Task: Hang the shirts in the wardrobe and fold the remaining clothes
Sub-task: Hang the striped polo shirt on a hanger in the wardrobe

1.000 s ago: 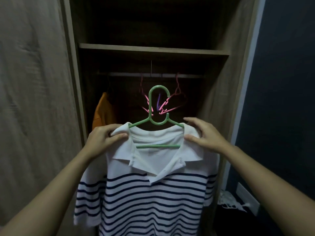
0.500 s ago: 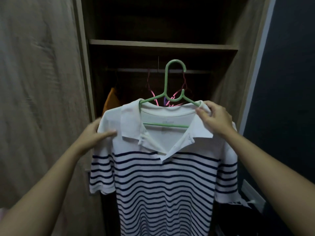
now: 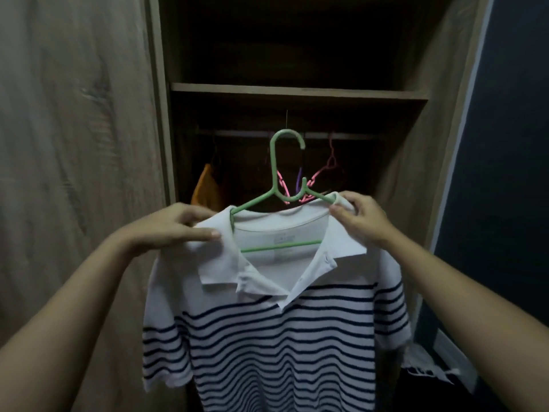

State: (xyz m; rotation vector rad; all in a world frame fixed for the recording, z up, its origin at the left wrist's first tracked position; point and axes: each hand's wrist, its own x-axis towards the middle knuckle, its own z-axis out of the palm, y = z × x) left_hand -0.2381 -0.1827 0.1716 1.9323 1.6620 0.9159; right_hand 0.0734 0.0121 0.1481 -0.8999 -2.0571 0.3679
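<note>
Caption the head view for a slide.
Both hands hold a striped polo shirt on a green hanger before the wardrobe rail.

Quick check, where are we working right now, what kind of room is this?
Most likely a bedroom or dressing corner, right in front of an open wooden wardrobe. It has a shelf, a rail with an orange garment on it, and a striped shirt on a green hanger held up to it.

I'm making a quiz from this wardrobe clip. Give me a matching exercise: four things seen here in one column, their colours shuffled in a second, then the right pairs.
Things:
1. hanger held in the shirt
2. polo shirt
3. garment hanging at the left in the wardrobe
4. spare hangers on the rail

Colours:
A. orange
B. pink
C. green
D. white with dark stripes

Pairs: 1-C, 2-D, 3-A, 4-B
</note>
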